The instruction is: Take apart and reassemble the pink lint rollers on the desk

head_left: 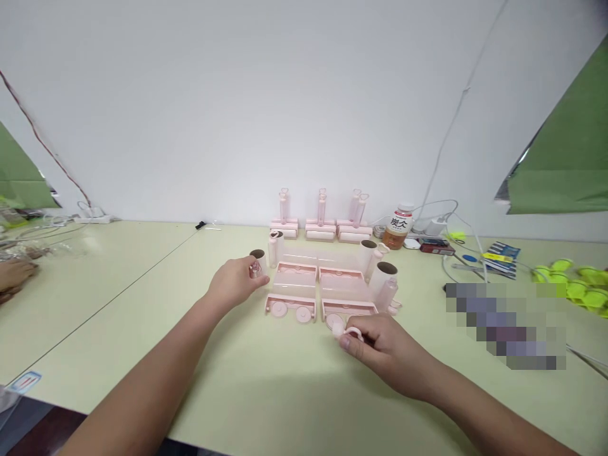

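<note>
Pink looped cap [339, 329], pinched in the right hand's [382, 348] fingers, right before a pink tray [349, 308]! Left hand [235, 282] pinches a clear pink tube [255, 270] beside a roll [264, 263] on the table [285, 386]. Fitting step, apparently; joining them calls for aligned ends.

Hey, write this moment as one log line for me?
left hand: pinching small clear piece | right hand: holding pale pink ring piece | nearby: pink trays, white rolls | farther back: bottle
</note>
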### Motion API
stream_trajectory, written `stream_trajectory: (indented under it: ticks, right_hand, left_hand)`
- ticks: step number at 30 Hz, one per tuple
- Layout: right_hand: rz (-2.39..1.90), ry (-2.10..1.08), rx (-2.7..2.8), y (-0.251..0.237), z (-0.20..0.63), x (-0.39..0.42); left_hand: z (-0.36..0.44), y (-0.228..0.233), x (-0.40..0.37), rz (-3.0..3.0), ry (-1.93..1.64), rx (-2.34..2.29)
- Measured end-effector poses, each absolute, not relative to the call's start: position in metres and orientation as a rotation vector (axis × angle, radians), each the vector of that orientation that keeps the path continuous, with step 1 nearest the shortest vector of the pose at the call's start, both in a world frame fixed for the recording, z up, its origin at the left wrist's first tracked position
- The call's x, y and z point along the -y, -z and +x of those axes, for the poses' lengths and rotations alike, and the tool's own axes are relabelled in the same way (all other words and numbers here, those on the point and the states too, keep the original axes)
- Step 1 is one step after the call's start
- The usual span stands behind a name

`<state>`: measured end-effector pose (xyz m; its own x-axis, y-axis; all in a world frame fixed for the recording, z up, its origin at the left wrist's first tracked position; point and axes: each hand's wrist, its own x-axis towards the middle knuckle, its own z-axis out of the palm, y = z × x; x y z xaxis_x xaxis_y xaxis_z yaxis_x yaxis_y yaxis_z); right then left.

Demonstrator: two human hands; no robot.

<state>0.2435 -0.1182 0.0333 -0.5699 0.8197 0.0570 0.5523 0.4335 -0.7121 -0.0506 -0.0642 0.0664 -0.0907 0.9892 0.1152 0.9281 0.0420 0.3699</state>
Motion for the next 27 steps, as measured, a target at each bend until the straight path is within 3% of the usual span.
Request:
stream_trajectory:
  ticks: [8, 17, 20, 23, 27]
  right_hand:
    - [-1.198, -0.935, 2.300, -0.032, 0.243, 0.120]
    - [-1.195, -0.941, 2.321, -0.033, 0.237, 0.123]
    - [-1.161, -0.915, 2.362, -0.033, 0.233, 0.125]
    - [-1.084, -0.888, 2.414, -0.033, 0.230, 0.128]
    - [-0.967, -0.896, 2.476, -0.032, 0.228, 0.131]
  left_hand:
    - [-0.052, -0.067, 0.064, 1.995, -0.463, -2.175]
    - [-0.047, -0.081, 0.083, 2.048, -0.634, -2.191]
    - [-0.025, -0.079, 0.103, 2.279, -0.790, -1.789]
    - [0.003, -0.070, 0.123, 2.467, -0.613, -1.077]
    - [0.024, -0.057, 0.133, 2.564, -0.474, -0.779]
